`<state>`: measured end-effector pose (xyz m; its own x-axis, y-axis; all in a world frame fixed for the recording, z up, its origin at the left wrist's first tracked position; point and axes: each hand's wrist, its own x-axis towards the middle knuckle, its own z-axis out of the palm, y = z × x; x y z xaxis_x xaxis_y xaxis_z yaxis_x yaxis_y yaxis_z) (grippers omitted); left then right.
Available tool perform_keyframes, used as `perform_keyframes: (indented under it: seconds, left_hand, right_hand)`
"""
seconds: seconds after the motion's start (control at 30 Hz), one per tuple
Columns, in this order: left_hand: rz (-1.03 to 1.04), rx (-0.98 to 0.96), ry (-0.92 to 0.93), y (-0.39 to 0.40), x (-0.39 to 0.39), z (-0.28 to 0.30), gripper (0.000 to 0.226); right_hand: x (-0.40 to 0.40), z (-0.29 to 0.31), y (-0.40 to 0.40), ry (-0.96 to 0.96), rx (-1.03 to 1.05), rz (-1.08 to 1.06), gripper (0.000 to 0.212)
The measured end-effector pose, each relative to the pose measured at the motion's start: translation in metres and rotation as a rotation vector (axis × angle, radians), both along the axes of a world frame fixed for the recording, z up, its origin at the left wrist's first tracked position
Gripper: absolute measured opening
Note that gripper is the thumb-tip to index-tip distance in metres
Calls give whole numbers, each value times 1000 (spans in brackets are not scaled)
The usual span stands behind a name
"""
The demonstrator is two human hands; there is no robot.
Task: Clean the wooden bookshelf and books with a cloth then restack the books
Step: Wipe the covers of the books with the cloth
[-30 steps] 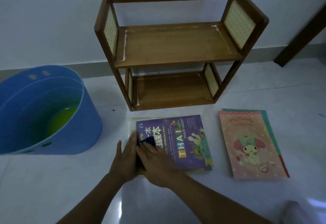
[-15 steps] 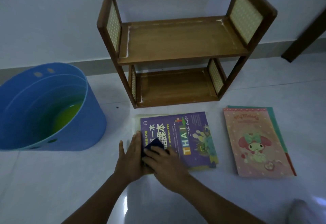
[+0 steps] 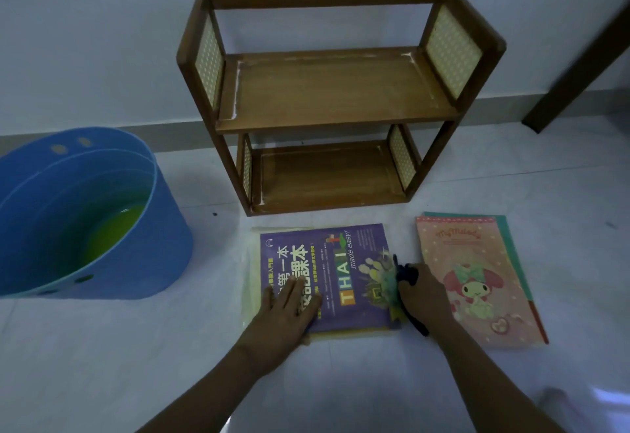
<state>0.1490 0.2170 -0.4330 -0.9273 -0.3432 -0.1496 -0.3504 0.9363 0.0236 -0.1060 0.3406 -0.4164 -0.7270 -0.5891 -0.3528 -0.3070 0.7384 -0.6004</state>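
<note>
Nearest the person, the left hand [image 3: 289, 306] lies flat with straight fingers on the lower left part of the purple book [image 3: 327, 276], pressing it to the floor [image 3: 102, 364]. The right hand [image 3: 421, 293] sits at the purple book's right edge, its fingers curled round a dark cloth [image 3: 407, 272] that it presses against the cover there; a dark end of the cloth also shows below the hand, off the book's lower right corner. The purple book lies face up on top of a pale yellow book [image 3: 250, 262], whose edge shows along its left side and bottom. Just right of the purple book, apart from it, a pink book [image 3: 477, 279] lies flat on a green one [image 3: 511, 238], of which only the top and right edges show. Left of the purple book stands a blue bucket [image 3: 112, 255] holding yellow-green liquid. Beyond the purple book, the wooden bookshelf [image 3: 334, 91] stands upright against the wall [image 3: 102, 40], both shelves bare, with pale streaks along their edges.
</note>
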Motion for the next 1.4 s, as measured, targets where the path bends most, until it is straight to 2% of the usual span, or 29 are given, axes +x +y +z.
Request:
perform_keyframes:
  seconds: [0.07,0.17,0.27,0.33,0.43,0.5,0.57,0.63,0.7,0.77,0.83,0.87,0.97,1.0,1.03,1.07,1.1,1.17,1.23,1.33,1.4]
  left_hand:
    - [-73,-50,-26,-6,1,1,86]
    - [-148,-143,-36,-11,4,-1,58]
    - [-196,-210,-65,-17,8,1,61]
    - [-234,-254,-98,-14,3,3,75]
    - [-158,-182,-224,-5,-15,15,85]
    - [-152,-139,-225,-7,-23,31,86]
    - [-188,-80,-193,-19,-27,56,85]
    - [-154,9,-109,-30,-30,79,74]
    - [-18,130,31,-39,-42,115,66]
    - [160,289,169,-50,-51,157,56]
    - [297,560,302,-62,-49,190,42]
    - [372,751,388,-64,-43,200,36]
    - [693,1357,566,-55,-30,203,30]
    - [790,1477,576,-51,-28,194,27]
    - [862,1542,563,-46,-26,181,24]
    - [900,1523,518,-43,-23,166,19]
    - [907,1426,442,-41,-20,149,12]
    - [843,1142,219,-40,-13,114,9]
    - [750,926,52,-38,-7,80,14]
    - [675,729,-69,-36,0,44,24]
    - [639,526,-125,-33,4,35,32]
  right_hand:
    - [-5,-1,7,6,122,79,10]
    - [0,2,11,128,312,297,15]
    - [2,2,15,165,355,401,30]
    - [2,4,19,187,330,442,32]
    - [0,8,24,204,319,546,34]
    - [-4,9,24,125,329,596,39]
    - [-14,9,27,-89,279,549,40]
    - [-23,23,28,-460,49,278,33]
    - [-32,36,26,-691,-225,-94,28]
    - [-36,41,20,-580,-350,-282,30]
    - [-25,49,7,-470,-348,-261,38]
    - [-13,51,-3,-539,-367,-212,40]
    - [13,59,-31,-943,-483,-154,44]
    - [17,62,-37,-1021,-533,-194,44]
    - [18,61,-42,-1019,-560,-244,41]
    - [18,60,-46,-919,-530,-251,36]
    - [19,57,-49,-752,-453,-229,31]
    - [23,52,-55,-477,-306,-123,19]
    - [29,44,-62,-318,-193,9,15]
    - [33,26,-66,-183,-33,182,24]
    - [29,21,-57,-18,20,244,26]
